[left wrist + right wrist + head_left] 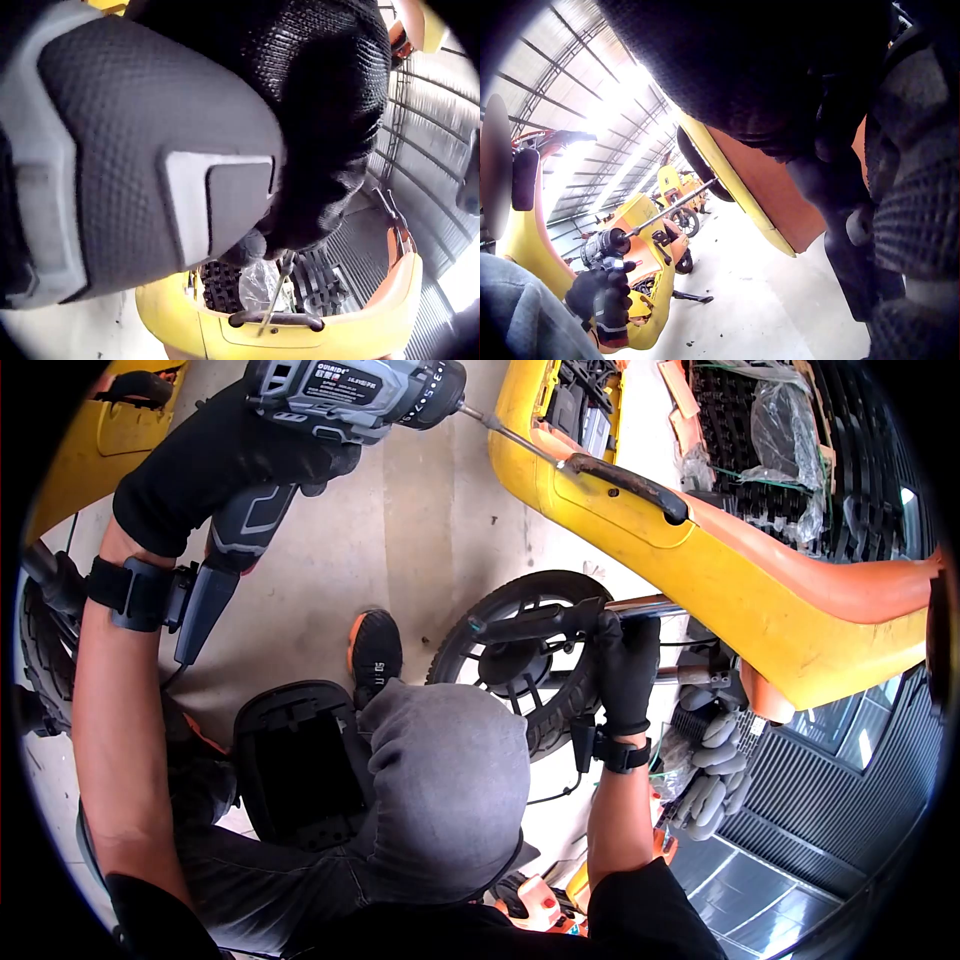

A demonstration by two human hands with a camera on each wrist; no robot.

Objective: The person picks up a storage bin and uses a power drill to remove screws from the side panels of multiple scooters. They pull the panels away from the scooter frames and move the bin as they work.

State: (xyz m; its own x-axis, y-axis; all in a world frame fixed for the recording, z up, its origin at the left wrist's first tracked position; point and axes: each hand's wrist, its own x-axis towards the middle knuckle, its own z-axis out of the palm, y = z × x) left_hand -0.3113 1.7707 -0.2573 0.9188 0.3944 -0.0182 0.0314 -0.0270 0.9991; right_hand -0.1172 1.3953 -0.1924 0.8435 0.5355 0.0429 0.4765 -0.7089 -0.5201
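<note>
Left hand: your gloved left hand (265, 450) has its fingers wrapped round the grip of the grey drill (340, 390)
Drill bit: the long bit (520, 438) reaches the yellow panel (740, 580), its tip beside 1 end of the black handle (635, 485)
Right hand: your gloved right hand (628, 670) curls round the black-ended bar (520, 628), though the dark right wrist view hides how firmly
Wheel: 1 spoked wheel (515, 663) sits below that bar
Floor: your black shoe (378, 650) rests between drill and wheel
</note>
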